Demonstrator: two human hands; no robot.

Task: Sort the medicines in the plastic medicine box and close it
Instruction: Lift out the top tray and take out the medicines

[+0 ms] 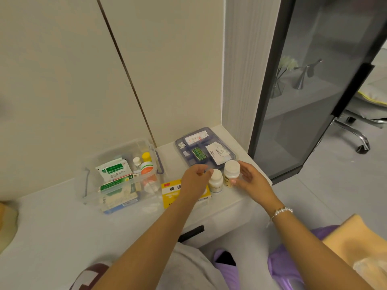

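Both white bottles (pixel 231 172) stand upright, caps up; right hand (pixel 250 177) grip holds the taller, left hand (pixel 193 181) grip unclear.

Single head view — forward and down, near the counter (pixel 62 222)

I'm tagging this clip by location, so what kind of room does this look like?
Most likely a home, perhaps a bedroom or study. A built-in white ledge meets plain wall panels, a glass-door cabinet holds a flower vase, and a wheeled chair base stands on the floor behind it.
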